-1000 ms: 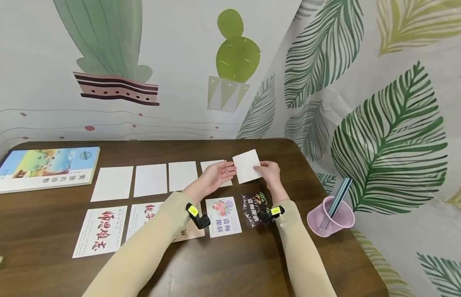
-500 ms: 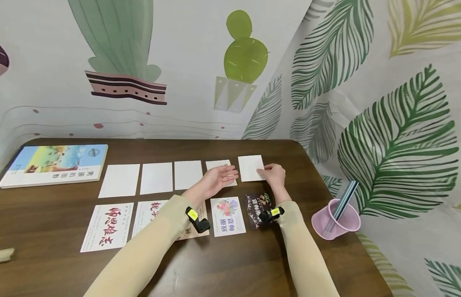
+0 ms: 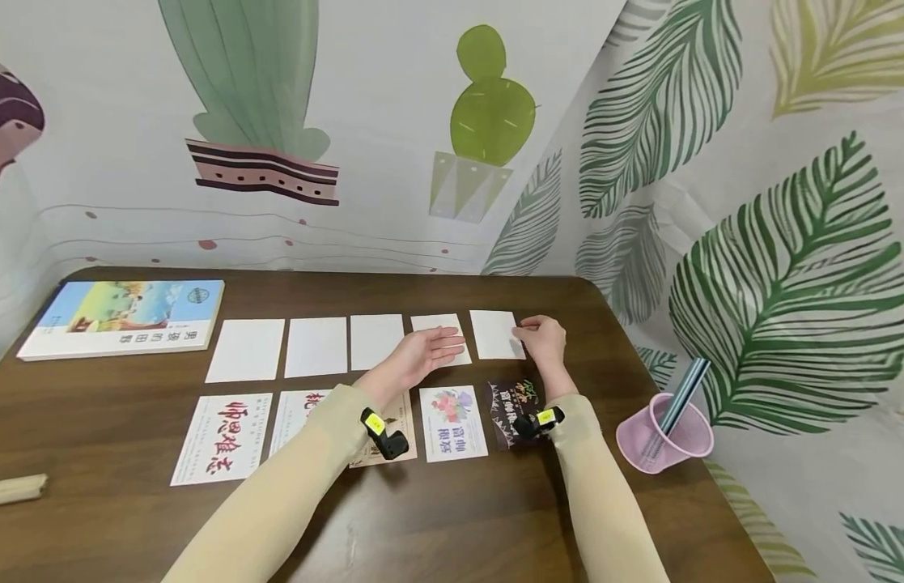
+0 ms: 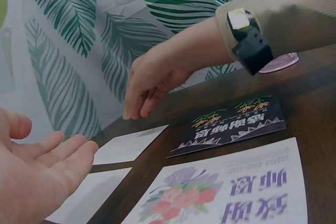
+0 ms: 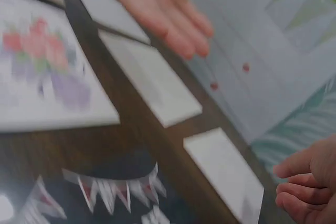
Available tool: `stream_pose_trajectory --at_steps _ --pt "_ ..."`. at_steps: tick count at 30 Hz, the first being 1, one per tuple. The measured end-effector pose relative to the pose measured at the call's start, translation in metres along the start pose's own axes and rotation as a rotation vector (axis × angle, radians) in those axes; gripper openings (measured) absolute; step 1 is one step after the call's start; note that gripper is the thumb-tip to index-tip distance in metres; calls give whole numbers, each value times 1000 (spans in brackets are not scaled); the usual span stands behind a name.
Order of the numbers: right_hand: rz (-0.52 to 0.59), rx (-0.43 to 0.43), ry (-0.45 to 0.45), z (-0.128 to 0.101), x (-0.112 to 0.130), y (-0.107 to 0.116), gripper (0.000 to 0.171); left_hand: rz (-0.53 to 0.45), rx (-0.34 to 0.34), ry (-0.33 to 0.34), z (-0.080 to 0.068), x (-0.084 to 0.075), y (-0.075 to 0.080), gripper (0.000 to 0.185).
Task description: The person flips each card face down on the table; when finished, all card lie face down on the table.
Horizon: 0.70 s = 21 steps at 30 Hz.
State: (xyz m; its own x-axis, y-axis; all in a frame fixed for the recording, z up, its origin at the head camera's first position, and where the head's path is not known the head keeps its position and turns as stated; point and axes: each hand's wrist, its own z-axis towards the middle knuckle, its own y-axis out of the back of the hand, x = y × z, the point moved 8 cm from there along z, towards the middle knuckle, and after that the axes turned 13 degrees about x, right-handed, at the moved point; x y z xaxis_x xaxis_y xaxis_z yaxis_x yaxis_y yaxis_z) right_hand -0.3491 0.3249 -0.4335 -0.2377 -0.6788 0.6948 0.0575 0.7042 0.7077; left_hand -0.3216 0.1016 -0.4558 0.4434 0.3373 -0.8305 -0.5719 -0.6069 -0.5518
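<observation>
My right hand (image 3: 545, 340) sits at the right edge of the last blank white card (image 3: 495, 334) in the far row. My fingers (image 5: 296, 190) curl loosely there, and the right wrist view shows them just off the card's edge, so I cannot tell whether any fingertip touches it; they grip nothing. The card lies flat on the brown surface (image 3: 102, 421), at the right end of its row.

My left hand (image 3: 422, 352) hovers palm up with its fingers (image 4: 65, 148) straight and relaxed, holding nothing. It hangs over the fourth blank card (image 3: 439, 325), just left of the last card, and covers part of it.

Further left in the far row lie three more blank cards (image 3: 316, 346), side by side with narrow gaps between them. In the near row lie printed cards: a white one with red characters (image 3: 217, 439) at the left, another mostly hidden under my left sleeve (image 3: 291, 494), a flower card (image 3: 452, 421) below my left hand, and a dark card (image 3: 511, 405) with bright lettering below my right hand, partly behind my right wrist.

A book (image 3: 124, 317) with a colourful cover lies at the far left corner of the surface. A pink cup (image 3: 663, 441) holding a striped stick leans at the right edge. A small wooden piece (image 3: 14, 490) lies at the near left.
</observation>
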Motion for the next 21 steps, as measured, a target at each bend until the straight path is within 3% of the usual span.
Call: stream_pose_trajectory --at_steps 4,9,15,21 --pt "50 39 53 -9 24 -10 31 30 -44 -6 -22 -8 10 48" --pt "159 118 107 -26 61 -36 33 56 -86 -26 -60 -24 27 49" --pt "256 265 185 -59 111 -93 31 216 -116 -17 -120 -48 56 50" --pt "248 436 227 -97 155 -159 31 353 -208 46 -190 -70 93 52"
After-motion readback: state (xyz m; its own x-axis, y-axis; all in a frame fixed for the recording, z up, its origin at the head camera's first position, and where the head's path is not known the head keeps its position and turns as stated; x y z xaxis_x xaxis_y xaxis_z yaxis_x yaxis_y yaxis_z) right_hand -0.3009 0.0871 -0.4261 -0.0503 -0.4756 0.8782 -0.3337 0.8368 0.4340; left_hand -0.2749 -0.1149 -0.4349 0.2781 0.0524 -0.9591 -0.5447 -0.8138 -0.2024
